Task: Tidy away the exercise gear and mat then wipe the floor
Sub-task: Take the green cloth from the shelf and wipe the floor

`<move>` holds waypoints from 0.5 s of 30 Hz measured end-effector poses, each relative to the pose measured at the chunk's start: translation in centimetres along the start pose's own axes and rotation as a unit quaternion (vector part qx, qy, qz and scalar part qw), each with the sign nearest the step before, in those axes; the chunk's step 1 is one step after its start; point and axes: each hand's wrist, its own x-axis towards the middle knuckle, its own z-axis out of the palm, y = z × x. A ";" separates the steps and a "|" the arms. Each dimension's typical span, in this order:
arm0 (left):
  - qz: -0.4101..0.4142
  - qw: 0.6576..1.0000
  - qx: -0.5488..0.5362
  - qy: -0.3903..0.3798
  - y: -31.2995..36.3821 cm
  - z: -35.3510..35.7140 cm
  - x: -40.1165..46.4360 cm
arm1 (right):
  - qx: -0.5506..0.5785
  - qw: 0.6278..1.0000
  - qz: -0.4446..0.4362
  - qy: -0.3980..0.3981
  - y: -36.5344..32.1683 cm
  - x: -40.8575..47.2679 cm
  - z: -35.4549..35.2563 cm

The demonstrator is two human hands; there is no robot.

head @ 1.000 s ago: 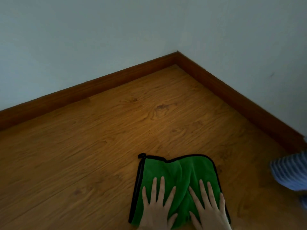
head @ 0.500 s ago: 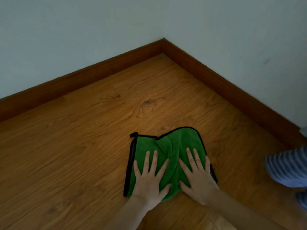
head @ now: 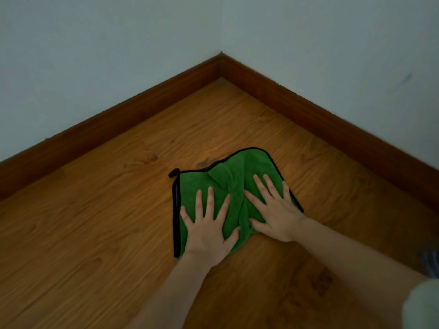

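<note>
**Wiping toward the corner, gear out of sight**

I have both palms flat on the green cloth [head: 228, 186], which lies on the wooden floor [head: 95, 233] a little way out from the corner where the two skirting boards [head: 308, 115] meet. My left hand [head: 209, 224] presses the near left part of the cloth, fingers straight and spread. My right hand [head: 273, 210] presses the right part the same way. Neither grip is clenched or grasping anything; both are released and simply bearing down on the fabric. Between my hands the cloth bunches into a ridge, and its black-trimmed far edge humps up toward the corner.

As for progress, I see no exercise gear and no mat anywhere in view, so I judge the tidying part is probably done, though whatever sits behind me is hidden. The wiping is the step in hand. The boards show no obvious wet trail or dirt that I can make out in this dim light, so I cannot say how much floor is already covered. The strip between the cloth and the skirting boards looks like it still wants a pass, and the corner itself is untouched by the cloth.
</note>
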 end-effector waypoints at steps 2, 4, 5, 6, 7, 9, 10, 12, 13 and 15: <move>-0.011 1.000 0.018 -0.003 -0.7 -0.6 2.1 | 0.009 1.000 0.009 0.000 0.5 2.1 -0.9; -0.016 1.000 0.026 0.004 -1.3 -1.2 4.1 | 0.013 1.000 0.011 -0.003 1.0 4.3 -1.7; -0.018 0.999 0.028 0.006 -1.6 -1.4 5.1 | 0.015 1.000 0.010 -0.001 1.4 5.3 -2.1; -0.019 0.999 0.028 0.006 -1.8 -1.6 6.2 | 0.017 1.000 0.010 0.002 1.9 6.5 -2.5; -0.022 0.999 0.026 0.007 -2.0 -2.0 7.1 | 0.018 1.000 0.012 0.002 2.2 7.4 -2.9; -0.027 0.999 0.027 0.012 -2.6 -2.5 9.1 | 0.031 0.999 0.021 0.005 2.8 9.3 -3.7; -0.028 0.999 0.029 0.013 -2.9 -2.8 10.1 | 0.037 0.999 0.025 0.008 3.0 10.3 -4.0; -0.028 0.999 0.028 0.016 -3.6 -3.4 12.2 | 0.041 0.998 0.034 0.012 3.4 12.1 -4.8; -0.031 0.999 0.026 0.013 -4.0 -3.7 13.2 | 0.042 0.998 0.038 0.014 3.6 12.9 -5.2; -0.041 0.999 0.025 0.006 -4.3 -4.3 14.9 | 0.045 0.998 0.046 0.017 4.2 14.4 -5.8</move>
